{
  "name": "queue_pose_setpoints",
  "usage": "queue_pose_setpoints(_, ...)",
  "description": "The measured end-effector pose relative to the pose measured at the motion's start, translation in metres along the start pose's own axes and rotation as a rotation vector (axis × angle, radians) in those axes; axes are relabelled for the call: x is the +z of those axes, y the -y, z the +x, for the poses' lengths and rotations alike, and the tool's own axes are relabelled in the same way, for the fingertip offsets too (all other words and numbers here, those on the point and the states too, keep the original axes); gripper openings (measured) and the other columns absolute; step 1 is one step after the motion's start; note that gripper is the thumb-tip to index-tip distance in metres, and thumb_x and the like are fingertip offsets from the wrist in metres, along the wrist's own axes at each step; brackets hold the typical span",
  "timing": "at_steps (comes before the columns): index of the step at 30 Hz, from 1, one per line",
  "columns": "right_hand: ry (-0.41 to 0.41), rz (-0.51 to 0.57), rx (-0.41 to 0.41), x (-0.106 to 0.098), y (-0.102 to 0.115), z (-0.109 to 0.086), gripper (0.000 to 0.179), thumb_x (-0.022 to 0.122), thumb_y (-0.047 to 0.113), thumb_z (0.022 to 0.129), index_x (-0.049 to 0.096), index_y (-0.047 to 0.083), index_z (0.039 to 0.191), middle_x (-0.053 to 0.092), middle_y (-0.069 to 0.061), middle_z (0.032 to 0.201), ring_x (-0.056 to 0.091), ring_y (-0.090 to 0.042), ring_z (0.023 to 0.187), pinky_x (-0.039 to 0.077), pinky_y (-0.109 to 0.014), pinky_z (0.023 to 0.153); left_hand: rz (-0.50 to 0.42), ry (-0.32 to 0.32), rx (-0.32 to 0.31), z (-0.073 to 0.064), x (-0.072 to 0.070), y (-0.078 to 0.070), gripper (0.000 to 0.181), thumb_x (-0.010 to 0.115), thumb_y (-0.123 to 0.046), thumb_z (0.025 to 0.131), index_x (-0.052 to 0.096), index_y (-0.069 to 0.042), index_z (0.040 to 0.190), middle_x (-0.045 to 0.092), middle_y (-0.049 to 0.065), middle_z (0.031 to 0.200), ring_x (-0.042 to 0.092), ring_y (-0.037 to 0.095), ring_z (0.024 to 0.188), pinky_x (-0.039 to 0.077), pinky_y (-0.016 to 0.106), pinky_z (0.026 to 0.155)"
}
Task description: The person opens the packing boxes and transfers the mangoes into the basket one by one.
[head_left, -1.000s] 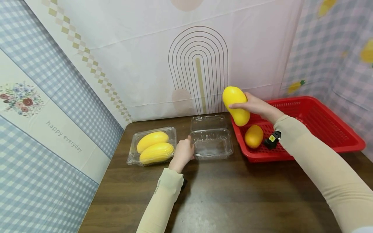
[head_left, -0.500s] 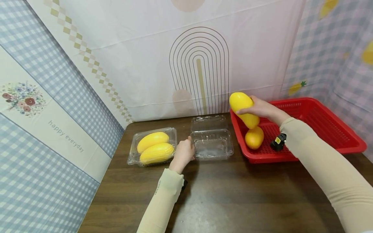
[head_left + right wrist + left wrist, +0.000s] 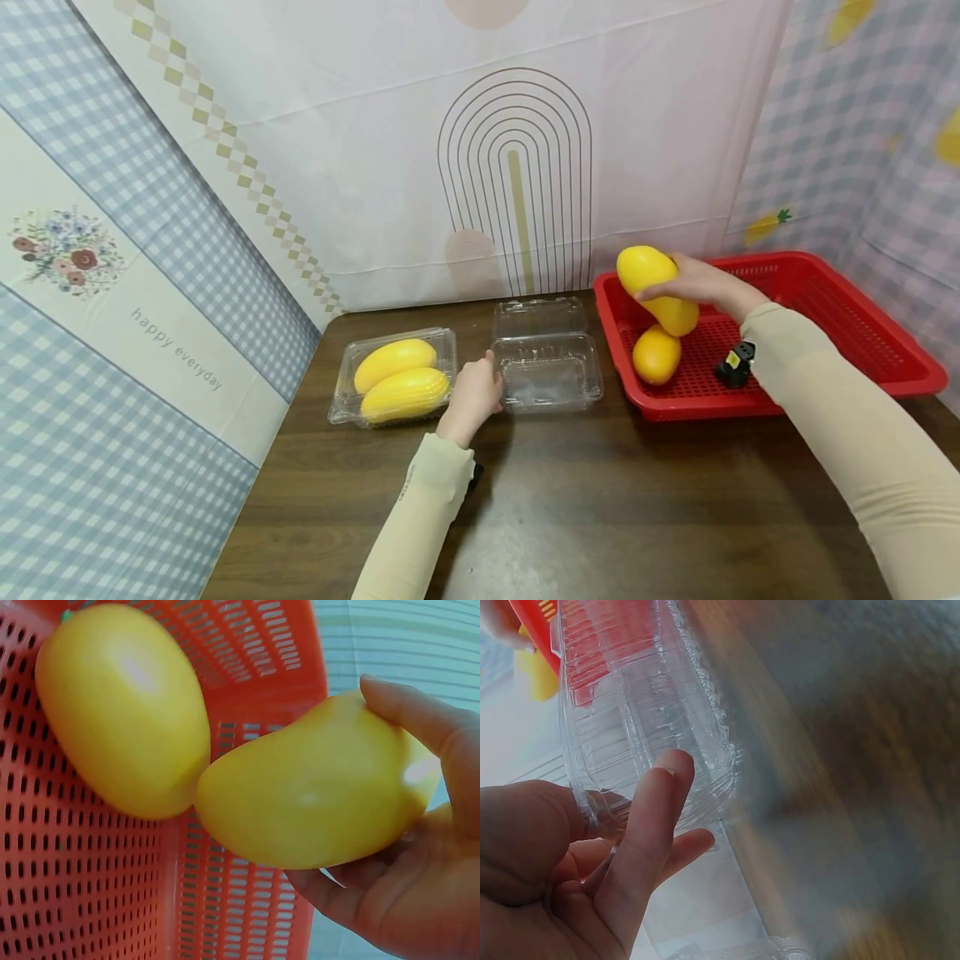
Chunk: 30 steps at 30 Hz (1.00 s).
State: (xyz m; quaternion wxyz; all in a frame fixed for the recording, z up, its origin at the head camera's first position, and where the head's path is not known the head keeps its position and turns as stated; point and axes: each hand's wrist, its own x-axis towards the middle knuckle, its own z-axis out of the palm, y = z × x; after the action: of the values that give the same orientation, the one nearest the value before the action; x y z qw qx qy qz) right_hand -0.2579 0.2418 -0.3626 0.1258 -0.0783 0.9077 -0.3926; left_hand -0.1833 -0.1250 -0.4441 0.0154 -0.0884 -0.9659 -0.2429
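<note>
My right hand [image 3: 701, 282] holds a yellow mango [image 3: 647, 271] over the left end of the red basket [image 3: 708, 412]. Thumb and fingers wrap its upper end in the right wrist view, and its lower tip [image 3: 225, 791] hangs beside a second mango [image 3: 124, 712]. That second one, more orange in the head view, lies on the basket floor. On the table, my left hand [image 3: 472, 393] pinches the near-left edge of an open clear plastic container [image 3: 551, 377]. The left wrist view shows its thumb and fingers [image 3: 641, 832] at the container's ribbed wall.
Left of my left hand, another clear container [image 3: 341, 408] holds two yellow mangoes [image 3: 395, 365]. The open container's lid [image 3: 540, 317] leans back near the patterned cloth wall [image 3: 375, 192]. Dark wood tabletop [image 3: 570, 500] stretches toward me.
My right hand has moved right and slightly down with the mango, bringing it from the basket's left rim to above its inside. The left hand has stayed at the container.
</note>
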Motion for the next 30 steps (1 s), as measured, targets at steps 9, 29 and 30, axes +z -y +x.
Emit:
queue_pose_setpoints(9,0.016,-0.099,0.048,-0.004,-0.018,-0.01,0.105,0.07,0.051,0.089,0.015,-0.014,0.151,0.034,-0.037,0.143,0.043,-0.05,0.122,0.036,-0.069,0.101,-0.003,0.011,-0.005,-0.005,-0.001,0.001,0.052,0.055,-0.006,0.101,0.04,0.014,0.146,0.064,0.005,0.06,0.055,0.005,0.036,0.052,0.025,0.051)
queue_pose_setpoints(29,0.199,-0.168,0.113,-0.001,-0.032,-0.013,0.103,0.067,0.05,0.091,0.014,-0.016,0.149,0.03,-0.039,0.142,0.04,-0.051,0.123,0.035,-0.068,0.103,-0.008,0.014,0.007,-0.008,-0.003,0.003,0.052,0.055,-0.007,0.101,0.04,0.014,0.146,0.064,0.005,0.06,0.056,0.005,0.036,0.053,0.025,0.052)
queue_pose_setpoints(30,0.218,-0.165,0.125,-0.001,-0.033,-0.014,0.104,0.067,0.049,0.091,0.012,-0.017,0.149,0.029,-0.04,0.142,0.04,-0.051,0.123,0.036,-0.068,0.103,-0.006,0.014,0.006,-0.008,-0.003,0.003,0.052,0.054,-0.007,0.101,0.04,0.014,0.146,0.064,0.005,0.059,0.056,0.005,0.036,0.053,0.025,0.052)
